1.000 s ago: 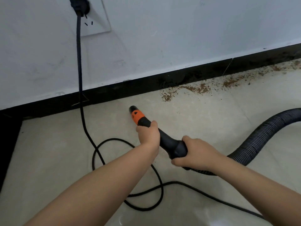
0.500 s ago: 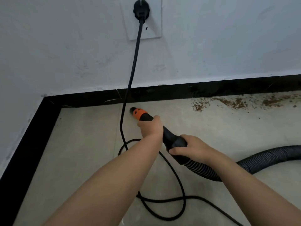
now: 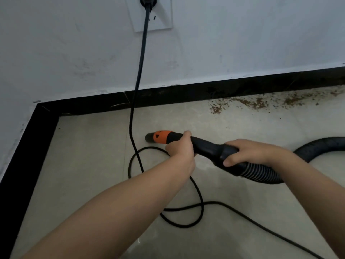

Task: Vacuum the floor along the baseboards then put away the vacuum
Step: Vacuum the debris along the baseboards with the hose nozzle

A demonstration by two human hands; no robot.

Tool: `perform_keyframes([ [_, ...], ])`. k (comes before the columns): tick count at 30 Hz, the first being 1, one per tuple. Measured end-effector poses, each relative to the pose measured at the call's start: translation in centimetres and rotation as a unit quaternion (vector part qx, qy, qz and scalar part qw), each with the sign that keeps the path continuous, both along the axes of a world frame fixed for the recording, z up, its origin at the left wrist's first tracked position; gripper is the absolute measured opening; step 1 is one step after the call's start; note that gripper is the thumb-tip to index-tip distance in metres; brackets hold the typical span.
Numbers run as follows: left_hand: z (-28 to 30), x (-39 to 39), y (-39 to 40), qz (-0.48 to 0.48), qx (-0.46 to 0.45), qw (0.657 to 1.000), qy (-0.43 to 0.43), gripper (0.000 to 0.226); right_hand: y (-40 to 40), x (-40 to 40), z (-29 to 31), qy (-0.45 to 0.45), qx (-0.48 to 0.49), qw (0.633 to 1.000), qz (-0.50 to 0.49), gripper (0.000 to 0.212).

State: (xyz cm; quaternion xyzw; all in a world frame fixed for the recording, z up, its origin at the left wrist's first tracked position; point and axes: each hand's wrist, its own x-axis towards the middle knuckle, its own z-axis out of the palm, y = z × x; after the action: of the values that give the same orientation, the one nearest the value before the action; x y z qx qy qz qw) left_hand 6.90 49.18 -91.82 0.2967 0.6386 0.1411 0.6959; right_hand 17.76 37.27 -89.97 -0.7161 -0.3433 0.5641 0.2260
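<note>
The black vacuum nozzle (image 3: 207,147) with its orange collar (image 3: 161,136) lies nearly level over the tiled floor, its tip pointing left toward the corner. My left hand (image 3: 182,149) grips the nozzle just behind the collar. My right hand (image 3: 248,152) grips the thick cuff where the ribbed black hose (image 3: 265,173) begins. The hose curves off to the right edge. Brown debris (image 3: 255,102) is scattered on the floor along the black baseboard (image 3: 177,96) to the right of the nozzle.
The black power cord (image 3: 139,75) hangs from a plug in the white wall outlet (image 3: 164,17), drops past the nozzle tip and loops on the floor (image 3: 188,215) under my left arm. A second baseboard (image 3: 26,156) runs down the left side from the corner.
The nozzle has swung from pointing up toward the back baseboard to pointing left, nearly level. The view has shifted, showing more of the left corner.
</note>
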Motion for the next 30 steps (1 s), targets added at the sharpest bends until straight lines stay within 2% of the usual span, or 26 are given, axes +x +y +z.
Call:
perform_keyframes([
  [4,1.3,0.1,-5.7,0.006,0.018,1.000,-0.002,0.060,-4.5,2.3,0.7,0.168,-0.080,0.983,0.008,0.067],
  [6,2.0,0.1,-7.4,0.012,0.013,1.000,-0.005,0.062,-5.7,3.1,0.5,0.221,-0.101,0.970,0.030,0.081],
  [9,2.9,-0.5,-8.6,0.047,-0.009,0.999,-0.005,0.062,-6.0,3.3,-0.2,0.252,-0.125,0.956,0.077,0.097],
  [14,3.3,-2.6,-7.0,0.118,0.025,0.992,0.034,0.061,-2.8,1.5,-1.0,0.285,-0.121,0.943,0.125,0.091],
  [18,2.6,-5.3,-4.2,0.137,0.057,0.987,0.059,0.065,1.0,-1.1,-1.5,0.273,-0.117,0.946,0.132,0.089],
  [21,1.7,-8.2,-0.9,0.140,0.084,0.983,0.085,0.063,4.5,-5.0,-1.9,0.228,-0.087,0.963,0.111,0.063],
  [26,0.0,-12.3,6.0,0.131,0.122,0.977,0.118,0.043,10.6,-11.9,-2.4,0.119,-0.023,0.989,0.086,0.034],
  [30,-1.2,-14.2,11.9,0.092,0.137,0.978,0.124,0.043,14.8,-15.8,-2.8,0.024,0.040,0.997,0.053,0.038],
])
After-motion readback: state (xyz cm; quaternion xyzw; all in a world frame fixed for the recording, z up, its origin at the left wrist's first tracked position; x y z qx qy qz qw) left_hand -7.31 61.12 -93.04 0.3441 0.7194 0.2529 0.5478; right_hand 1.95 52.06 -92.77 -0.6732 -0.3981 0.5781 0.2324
